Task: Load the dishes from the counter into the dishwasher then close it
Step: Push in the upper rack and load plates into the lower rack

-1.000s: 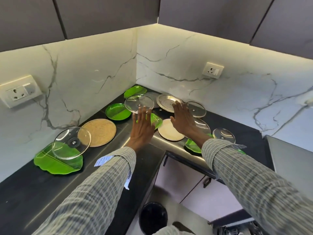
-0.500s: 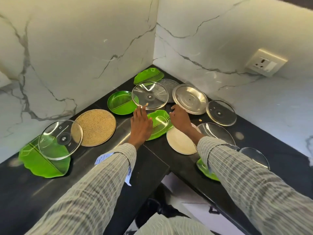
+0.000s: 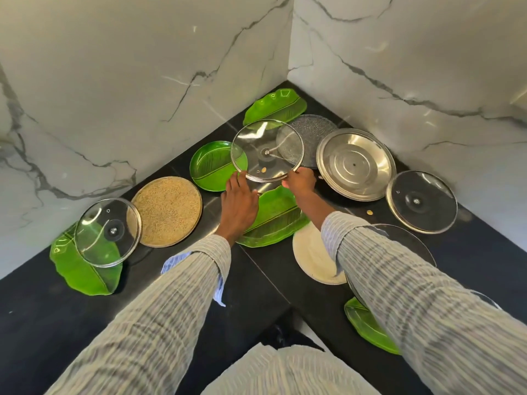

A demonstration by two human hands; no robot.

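Note:
A clear glass lid (image 3: 268,151) with a steel rim lies in the counter corner, overlapping a round green plate (image 3: 209,166), a grey textured plate (image 3: 316,131) and a green leaf plate (image 3: 273,108). My left hand (image 3: 239,206) reaches forward with straight fingers touching the lid's near-left rim. My right hand (image 3: 299,182) grips the near-right rim with curled fingers. Below both hands lies another green leaf plate (image 3: 276,220). The dishwasher is out of view.
On the black counter (image 3: 42,323) are a steel plate (image 3: 356,163), a right glass lid (image 3: 422,201), a cream plate (image 3: 310,252), a tan plate (image 3: 168,210), and a left glass lid (image 3: 108,232) on a leaf plate (image 3: 85,272). Marble walls close the corner.
Both hands moved forward from the leaf plate to the central glass lid's near rim, and my right hand has taken hold of it. The view has tilted further down.

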